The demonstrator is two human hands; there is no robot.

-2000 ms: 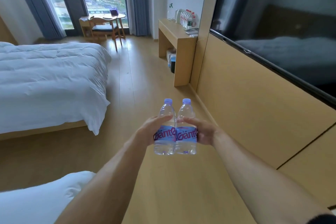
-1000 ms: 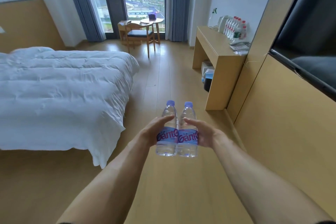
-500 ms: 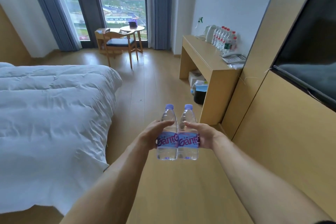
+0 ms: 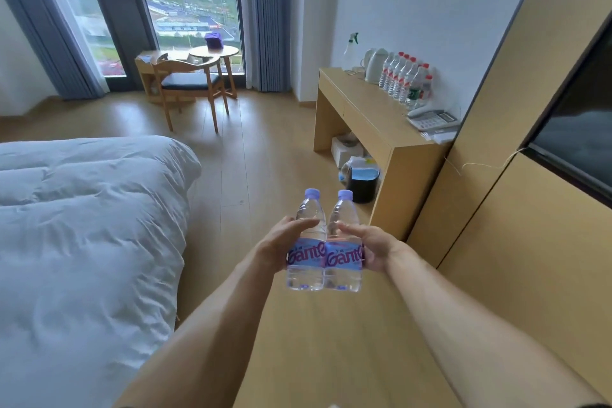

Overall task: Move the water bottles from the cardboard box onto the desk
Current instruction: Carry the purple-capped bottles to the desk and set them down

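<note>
Two clear water bottles, left bottle (image 4: 306,242) and right bottle (image 4: 343,243), lilac caps, purple-and-blue labels, full, upright, sides touching, held in the air above the wooden floor. Each sits in a one-hand grip at label height. Desk (image 4: 371,109): light wood, against the white wall, ahead and to the right, well apart from the pair.

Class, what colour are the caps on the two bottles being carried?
Pale purple caps on both held bottles, shown clearly in the head view.
</note>
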